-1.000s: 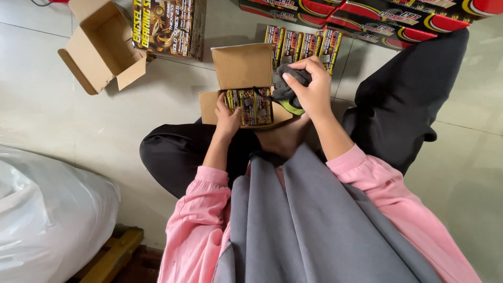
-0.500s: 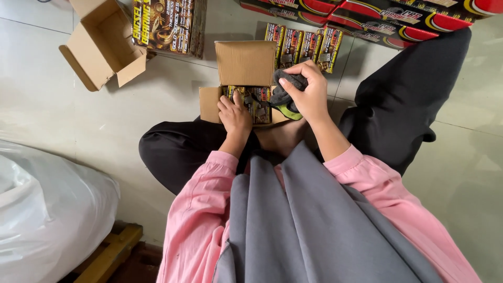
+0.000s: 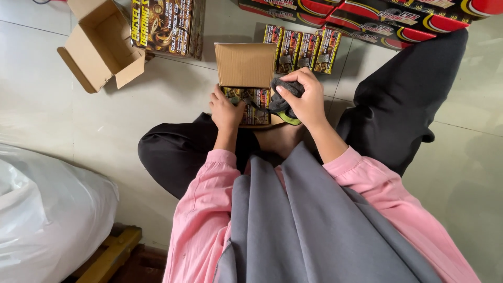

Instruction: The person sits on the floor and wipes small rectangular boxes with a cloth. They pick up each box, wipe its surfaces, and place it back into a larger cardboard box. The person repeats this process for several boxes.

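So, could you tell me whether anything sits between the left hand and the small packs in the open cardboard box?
Nothing visible does. The left hand already rests on the small packs inside the open cardboard box. The right hand holds a dark cloth at the box's right edge, beside the packs rather than over them.

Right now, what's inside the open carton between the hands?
The open carton holds small printed packets, standing side by side. The left hand covers some; any layer beneath is hidden.

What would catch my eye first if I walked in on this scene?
Probably the two hands at the centre: the left hand rests on small printed packs in an open cardboard box, the right hand grips a dark grey cloth beside it. An empty box lies upper left.
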